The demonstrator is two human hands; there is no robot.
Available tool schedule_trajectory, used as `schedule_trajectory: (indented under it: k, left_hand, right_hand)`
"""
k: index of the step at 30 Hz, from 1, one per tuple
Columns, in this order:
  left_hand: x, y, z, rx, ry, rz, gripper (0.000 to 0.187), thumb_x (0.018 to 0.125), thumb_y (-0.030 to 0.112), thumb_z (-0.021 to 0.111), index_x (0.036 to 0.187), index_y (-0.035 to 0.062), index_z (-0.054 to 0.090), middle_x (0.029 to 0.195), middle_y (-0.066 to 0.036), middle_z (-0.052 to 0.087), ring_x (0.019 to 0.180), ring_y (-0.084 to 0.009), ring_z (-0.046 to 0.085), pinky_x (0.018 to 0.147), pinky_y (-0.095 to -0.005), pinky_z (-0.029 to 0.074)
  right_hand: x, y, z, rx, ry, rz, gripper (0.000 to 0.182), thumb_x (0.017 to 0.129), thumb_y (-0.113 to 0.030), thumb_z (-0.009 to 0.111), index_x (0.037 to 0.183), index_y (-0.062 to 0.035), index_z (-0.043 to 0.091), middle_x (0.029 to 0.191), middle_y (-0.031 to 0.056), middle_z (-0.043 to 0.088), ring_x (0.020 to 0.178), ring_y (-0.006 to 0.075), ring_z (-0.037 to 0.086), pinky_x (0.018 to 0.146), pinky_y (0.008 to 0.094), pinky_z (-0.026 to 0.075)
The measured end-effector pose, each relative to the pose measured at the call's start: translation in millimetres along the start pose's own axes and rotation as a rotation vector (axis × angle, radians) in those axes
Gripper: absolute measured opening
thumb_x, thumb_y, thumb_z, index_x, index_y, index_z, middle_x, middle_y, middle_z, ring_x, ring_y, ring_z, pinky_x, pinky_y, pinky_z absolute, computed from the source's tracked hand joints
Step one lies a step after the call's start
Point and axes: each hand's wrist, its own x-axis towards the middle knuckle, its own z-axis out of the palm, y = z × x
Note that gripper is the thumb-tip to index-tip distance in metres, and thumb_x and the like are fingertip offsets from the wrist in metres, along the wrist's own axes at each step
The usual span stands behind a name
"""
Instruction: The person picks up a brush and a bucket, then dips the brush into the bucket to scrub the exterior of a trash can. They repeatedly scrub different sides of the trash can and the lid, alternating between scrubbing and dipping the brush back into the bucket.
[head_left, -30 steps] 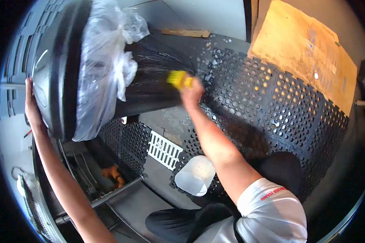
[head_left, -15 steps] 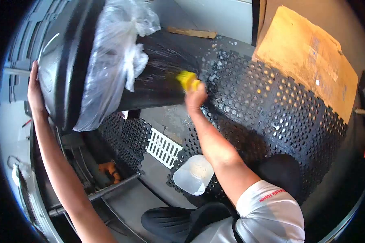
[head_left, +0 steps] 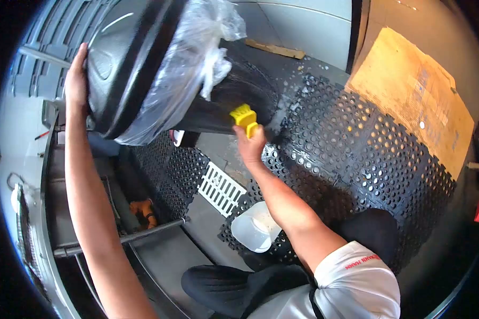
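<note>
A large black bin (head_left: pixel 107 69) lies tilted at the upper left, with a clear plastic bag (head_left: pixel 170 80) folded over its rim area. My left hand (head_left: pixel 76 80) rests against the outer left side of the bin, its fingers partly hidden by the edge. My right hand (head_left: pixel 250 144) is closed round a yellow brush (head_left: pixel 244 115), whose head is beside the wet, streaked lower side of the bin. Below my right hand, a whitish plastic tub (head_left: pixel 250 234) stands on the black mat.
A perforated black mat (head_left: pixel 346 133) covers much of the floor, wet in places. Flattened cardboard (head_left: pixel 410 90) lies at the right. A white drain grate (head_left: pixel 221 189) is near the tub. A metal rack (head_left: pixel 154 229) stands at the lower left.
In the view, the bin, bag and my left hand have shifted right. The brush has come slightly nearer the bin's lower edge, with my right hand still round it.
</note>
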Motion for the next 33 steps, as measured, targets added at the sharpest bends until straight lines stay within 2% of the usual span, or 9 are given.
schedule_trajectory:
  k: [5,8,12,15,17,19,23,26,33]
  left_hand:
    - [-3,7,3,-0.144,-0.116,-0.245,0.053,0.099,0.043,0.050,0.131,0.0019,0.060,0.121,-0.008,0.066,0.108,-0.0152,0.062,0.097,-0.0256,0.043]
    - [-14,14,10,-0.066,-0.009,-0.122,0.054,0.097,0.046,0.054,0.131,0.0035,0.061,0.123,-0.007,0.065,0.108,-0.0141,0.061,0.097,-0.0254,0.042]
    - [-5,4,2,0.034,0.032,-0.015,0.054,0.098,0.043,0.053,0.137,0.0053,0.055,0.138,-0.006,0.056,0.125,-0.0148,0.051,0.107,-0.0262,0.034]
    - [-10,8,7,-0.086,0.027,-0.083,0.052,0.098,0.041,0.053,0.137,0.0058,0.056,0.138,-0.006,0.056,0.126,-0.0149,0.050,0.108,-0.0267,0.033]
    - [-15,15,13,-0.140,0.042,-0.153,0.051,0.101,0.036,0.047,0.141,0.0057,0.050,0.144,-0.005,0.051,0.131,-0.0152,0.047,0.110,-0.0276,0.031]
    - [-11,1,1,0.079,-0.033,0.024,0.048,0.104,0.030,0.040,0.145,0.0055,0.045,0.147,-0.006,0.047,0.134,-0.0158,0.045,0.112,-0.0288,0.029]
    - [-3,-11,-6,0.062,-0.082,0.021,0.047,0.104,0.023,0.035,0.146,0.0043,0.042,0.149,-0.010,0.044,0.136,-0.0183,0.043,0.114,-0.0299,0.027]
    - [-9,0,1,-0.119,-0.045,-0.080,0.047,0.104,0.023,0.036,0.147,0.0042,0.041,0.149,-0.010,0.044,0.136,-0.0191,0.042,0.115,-0.0305,0.027]
    - [-15,0,-2,0.015,0.001,-0.038,0.050,0.104,0.024,0.033,0.150,0.0029,0.034,0.156,-0.009,0.033,0.143,-0.0193,0.031,0.119,-0.0328,0.018]
  right_hand:
    - [-5,-111,41,-0.022,-0.052,-0.680,0.048,0.068,-0.032,0.090,0.088,-0.0047,0.056,0.076,0.0081,0.067,0.068,0.0196,0.066,0.061,0.0337,0.051]
    - [-5,-102,45,-0.063,0.017,-0.659,0.056,0.060,-0.040,0.092,0.087,-0.0066,0.057,0.077,0.0098,0.068,0.066,0.0267,0.068,0.060,0.0388,0.053]
    - [-8,27,11,0.082,0.100,0.179,0.024,0.086,-0.017,0.073,0.100,-0.0018,0.061,0.091,0.0075,0.069,0.080,0.0176,0.065,0.072,0.0336,0.053]
    - [-18,-10,33,0.359,0.053,0.121,0.032,0.084,-0.025,0.078,0.095,-0.0030,0.058,0.084,0.0065,0.067,0.073,0.0165,0.065,0.066,0.0342,0.053]
    - [-26,-99,55,0.285,-0.034,-0.398,0.044,0.076,-0.034,0.086,0.089,-0.0053,0.055,0.081,0.0054,0.065,0.067,0.0159,0.064,0.059,0.0350,0.051]
    - [-18,-138,60,0.190,-0.105,-0.419,0.053,0.068,-0.039,0.090,0.087,-0.0065,0.053,0.079,0.0061,0.064,0.066,0.0176,0.064,0.058,0.0356,0.050]
    - [7,-50,23,-0.008,0.158,-0.084,0.039,0.084,-0.034,0.078,0.091,-0.0016,0.058,0.080,0.0082,0.067,0.073,0.0194,0.065,0.065,0.0351,0.051]
    - [30,92,-20,-0.149,0.412,0.696,0.041,0.084,-0.041,0.074,0.083,0.0002,0.069,0.075,0.0128,0.071,0.062,0.0266,0.067,0.061,0.0422,0.052]
    - [49,-69,11,0.208,0.100,-0.034,0.039,0.078,-0.034,0.082,0.091,-0.0042,0.061,0.078,0.0040,0.066,0.069,0.0164,0.062,0.063,0.0334,0.049]
